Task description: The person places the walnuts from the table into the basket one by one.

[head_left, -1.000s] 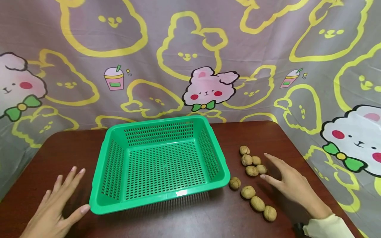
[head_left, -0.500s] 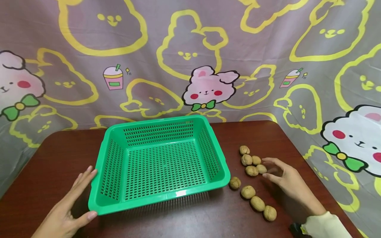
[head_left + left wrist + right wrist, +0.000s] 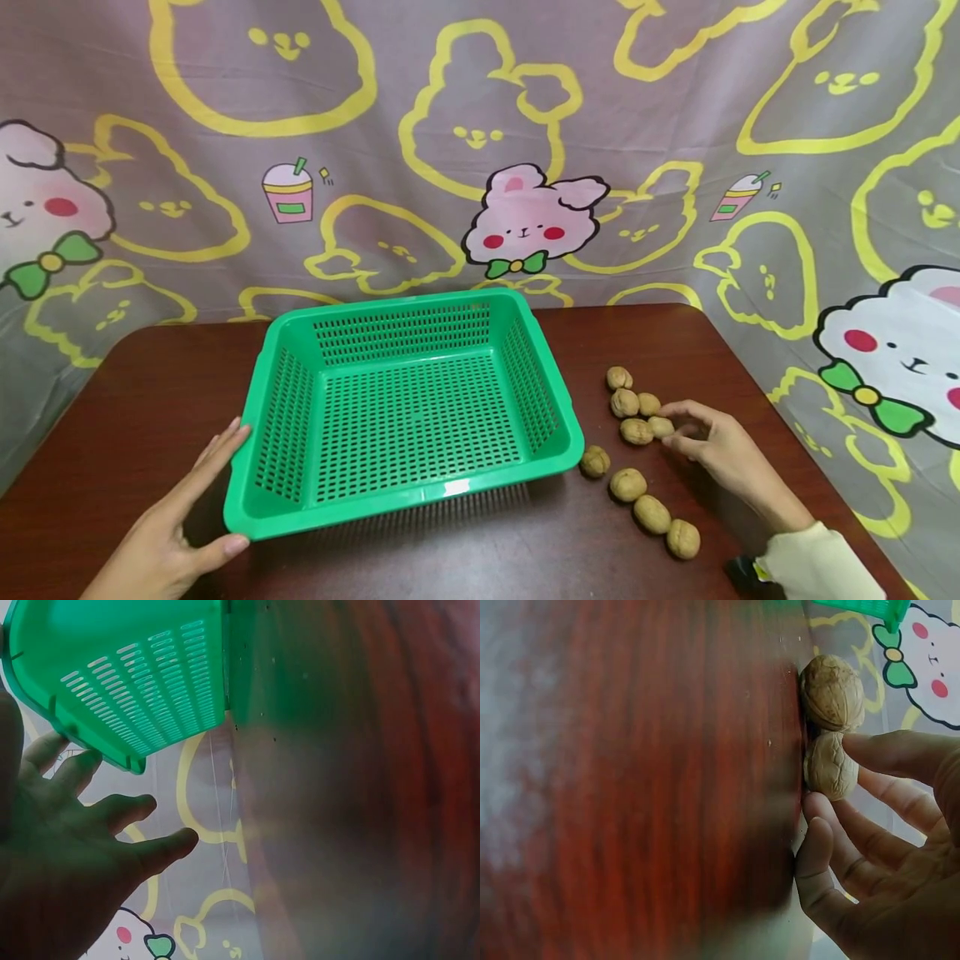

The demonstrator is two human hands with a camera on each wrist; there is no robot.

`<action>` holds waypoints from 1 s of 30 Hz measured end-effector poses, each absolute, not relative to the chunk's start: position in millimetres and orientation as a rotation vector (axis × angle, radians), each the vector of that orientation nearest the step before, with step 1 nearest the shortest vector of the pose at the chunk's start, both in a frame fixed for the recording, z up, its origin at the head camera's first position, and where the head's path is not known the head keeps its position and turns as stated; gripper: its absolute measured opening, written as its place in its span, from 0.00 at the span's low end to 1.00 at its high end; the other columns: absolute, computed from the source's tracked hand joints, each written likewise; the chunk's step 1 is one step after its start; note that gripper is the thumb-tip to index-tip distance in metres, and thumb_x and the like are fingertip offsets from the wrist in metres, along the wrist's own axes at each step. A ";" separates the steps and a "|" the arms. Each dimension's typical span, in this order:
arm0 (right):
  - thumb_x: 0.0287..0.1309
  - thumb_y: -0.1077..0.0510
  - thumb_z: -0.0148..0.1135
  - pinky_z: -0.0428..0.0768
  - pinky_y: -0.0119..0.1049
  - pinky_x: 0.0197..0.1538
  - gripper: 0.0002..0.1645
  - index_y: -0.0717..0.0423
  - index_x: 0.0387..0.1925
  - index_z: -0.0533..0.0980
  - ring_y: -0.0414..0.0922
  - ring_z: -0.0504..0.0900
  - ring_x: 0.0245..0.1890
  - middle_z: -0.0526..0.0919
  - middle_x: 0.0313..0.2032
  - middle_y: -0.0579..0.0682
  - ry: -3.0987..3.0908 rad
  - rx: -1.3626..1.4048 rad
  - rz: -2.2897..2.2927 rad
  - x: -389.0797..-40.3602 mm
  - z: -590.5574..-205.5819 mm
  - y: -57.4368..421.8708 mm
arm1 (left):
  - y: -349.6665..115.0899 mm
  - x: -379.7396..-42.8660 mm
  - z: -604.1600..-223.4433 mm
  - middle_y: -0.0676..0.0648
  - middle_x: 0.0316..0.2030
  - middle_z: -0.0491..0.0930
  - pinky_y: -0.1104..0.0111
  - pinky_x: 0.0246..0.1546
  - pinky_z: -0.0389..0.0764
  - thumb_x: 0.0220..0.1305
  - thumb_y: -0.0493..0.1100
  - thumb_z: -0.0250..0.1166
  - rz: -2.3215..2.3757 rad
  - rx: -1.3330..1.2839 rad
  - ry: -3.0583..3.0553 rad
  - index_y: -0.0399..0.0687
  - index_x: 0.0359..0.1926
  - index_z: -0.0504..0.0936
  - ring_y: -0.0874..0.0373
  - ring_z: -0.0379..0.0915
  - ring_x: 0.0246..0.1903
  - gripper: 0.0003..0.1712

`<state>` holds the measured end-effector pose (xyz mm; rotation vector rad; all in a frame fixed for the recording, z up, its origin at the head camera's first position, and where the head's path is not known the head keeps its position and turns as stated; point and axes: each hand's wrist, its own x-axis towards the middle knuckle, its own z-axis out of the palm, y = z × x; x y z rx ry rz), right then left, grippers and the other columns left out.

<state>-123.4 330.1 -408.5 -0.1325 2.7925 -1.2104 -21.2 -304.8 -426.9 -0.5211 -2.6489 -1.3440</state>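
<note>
A green perforated plastic basket (image 3: 420, 417) stands on the table in the head view. My left hand (image 3: 165, 517) rests against its near left corner, thumb and fingertips at the rim. In the left wrist view that hand's fingers (image 3: 161, 851) are spread and fairly straight, some touching the rim. To the basket's right, my right hand (image 3: 727, 458) pinches a walnut (image 3: 831, 766) between thumb and fingers. That walnut sits on the table against another walnut (image 3: 832, 691). Several other walnuts (image 3: 628, 485) lie between the basket and my right hand.
The dark red-brown table (image 3: 480, 546) carries everything. A cartoon-print cloth (image 3: 420, 108) hangs close behind the table and along its right side. The basket's back rim is close to the rear cloth.
My left hand has moved right and come to touch the basket's rim. The right hand's fingers have closed in on a walnut. The basket has hardly moved.
</note>
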 end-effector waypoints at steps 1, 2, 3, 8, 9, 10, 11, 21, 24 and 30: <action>0.64 0.66 0.69 0.77 0.33 0.32 0.22 0.62 0.59 0.79 0.34 0.80 0.31 0.88 0.37 0.55 2.794 -0.131 -1.202 -123.8 -408.8 329.7 | -304.8 -21.3 -426.9 0.55 0.86 0.42 0.42 0.76 0.21 0.57 0.36 0.76 -1.346 -0.517 -2.651 0.51 0.85 0.50 0.77 0.30 0.80 0.61; 0.64 0.66 0.69 0.76 0.32 0.31 0.22 0.62 0.59 0.79 0.34 0.79 0.30 0.88 0.35 0.54 2.798 -0.128 -1.188 -124.2 -409.0 329.4 | -304.8 -21.3 -426.8 0.55 0.86 0.42 0.42 0.76 0.21 0.57 0.35 0.76 -1.352 -0.517 -2.651 0.51 0.85 0.50 0.77 0.30 0.80 0.61; 0.64 0.66 0.70 0.76 0.32 0.30 0.22 0.62 0.58 0.79 0.35 0.78 0.29 0.88 0.34 0.54 2.800 -0.119 -1.177 -124.7 -409.0 329.2 | -304.6 -21.3 -426.8 0.55 0.86 0.41 0.40 0.75 0.20 0.58 0.34 0.75 -1.365 -0.519 -2.648 0.51 0.85 0.50 0.77 0.30 0.80 0.61; 0.64 0.66 0.70 0.73 0.31 0.29 0.22 0.62 0.59 0.80 0.35 0.76 0.26 0.86 0.31 0.52 2.809 -0.094 -1.138 -126.1 -409.2 328.3 | -303.6 -20.3 -426.8 0.54 0.86 0.42 0.60 0.76 0.21 0.57 0.32 0.75 -1.361 -0.523 -2.634 0.49 0.85 0.50 0.77 0.30 0.80 0.61; 0.64 0.66 0.69 0.73 0.31 0.30 0.22 0.62 0.59 0.80 0.35 0.76 0.26 0.86 0.30 0.52 2.811 -0.091 -1.132 -126.2 -409.2 328.1 | -303.5 -20.2 -426.6 0.54 0.86 0.42 0.62 0.76 0.21 0.56 0.32 0.75 -1.358 -0.521 -2.633 0.49 0.85 0.51 0.77 0.30 0.80 0.61; 0.64 0.65 0.69 0.72 0.31 0.30 0.21 0.62 0.59 0.80 0.35 0.76 0.26 0.86 0.30 0.52 2.816 -0.090 -1.122 -126.3 -409.1 328.2 | -303.3 -20.3 -426.3 0.55 0.86 0.43 0.59 0.77 0.21 0.56 0.32 0.75 -1.363 -0.518 -2.632 0.49 0.85 0.51 0.77 0.30 0.80 0.61; 0.64 0.66 0.69 0.72 0.31 0.30 0.21 0.61 0.58 0.80 0.35 0.75 0.26 0.86 0.30 0.51 2.819 -0.088 -1.112 -126.1 -408.7 328.0 | -303.3 -20.3 -425.8 0.55 0.86 0.42 0.52 0.77 0.21 0.56 0.32 0.75 -1.373 -0.515 -2.632 0.50 0.85 0.51 0.77 0.30 0.80 0.61; 0.66 0.63 0.69 0.78 0.28 0.38 0.18 0.57 0.57 0.82 0.27 0.83 0.39 0.89 0.51 0.59 2.901 -0.107 -1.097 -122.6 -386.3 318.6 | -303.6 -19.9 -424.9 0.59 0.85 0.41 0.15 0.59 0.28 0.59 0.34 0.75 -1.393 -0.459 -2.662 0.54 0.85 0.50 0.82 0.30 0.78 0.60; 0.67 0.61 0.69 0.81 0.28 0.40 0.18 0.57 0.57 0.82 0.26 0.84 0.42 0.87 0.54 0.59 2.910 -0.187 -1.173 -122.2 -372.5 311.6 | -303.7 -19.1 -425.1 0.61 0.85 0.41 0.15 0.58 0.30 0.59 0.35 0.75 -1.369 -0.435 -2.676 0.56 0.85 0.50 0.82 0.30 0.77 0.60; 0.69 0.58 0.69 0.84 0.30 0.43 0.19 0.53 0.59 0.81 0.35 0.88 0.44 0.87 0.52 0.39 2.812 -0.332 -1.340 -123.1 -340.7 286.6 | -302.4 -19.1 -424.8 0.64 0.85 0.40 0.14 0.57 0.35 0.61 0.37 0.75 -1.357 -0.384 -2.710 0.60 0.85 0.49 0.86 0.30 0.75 0.60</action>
